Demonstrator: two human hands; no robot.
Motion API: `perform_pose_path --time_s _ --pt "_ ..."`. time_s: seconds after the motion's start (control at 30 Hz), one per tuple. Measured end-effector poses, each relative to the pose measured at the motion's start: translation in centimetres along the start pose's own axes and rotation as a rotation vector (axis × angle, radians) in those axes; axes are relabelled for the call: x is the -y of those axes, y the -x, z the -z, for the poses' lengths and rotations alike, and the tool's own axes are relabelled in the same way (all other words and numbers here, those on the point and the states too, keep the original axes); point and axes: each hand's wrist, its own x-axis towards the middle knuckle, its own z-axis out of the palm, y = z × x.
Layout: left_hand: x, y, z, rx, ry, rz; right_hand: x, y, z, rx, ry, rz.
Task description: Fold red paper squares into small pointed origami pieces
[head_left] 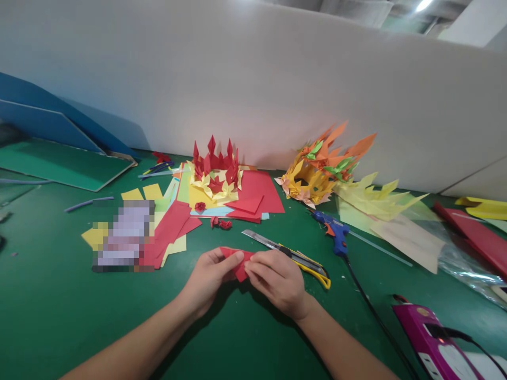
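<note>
Between my two hands is a small folded piece of red paper. My left hand pinches its left side, with the thumb lying on top. On the other side, my right hand grips the paper with thumb and fingers, which cover part of it. Just beyond my right hand lies a utility knife with a yellow handle and its blade out. Small folded red paper pieces rest farther back. Behind them stands a red and yellow paper crown on a stack of coloured sheets.
An orange and yellow paper crown stands at the back right. Nearer are a blue glue gun with its cord and a purple power strip. On the left lie a pixelated phone-like object, red paper strips and yellow squares.
</note>
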Motion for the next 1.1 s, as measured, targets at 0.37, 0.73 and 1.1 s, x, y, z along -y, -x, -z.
perform_pose_path --time_s 0.37,0.73,1.1 --pt "-0.12 -0.25 -0.01 -0.029 -0.058 0.007 -0.08 -0.15 0.16 0.118 -0.011 0.017" --pt "-0.26 -0.07 -0.21 -0.038 -0.127 -0.07 0.07 -0.05 -0.24 0.047 -0.217 -0.389" --pt "-0.2 -0.08 -0.05 -0.003 -0.109 -0.033 0.25 -0.44 -0.15 0.051 -0.385 -0.654"
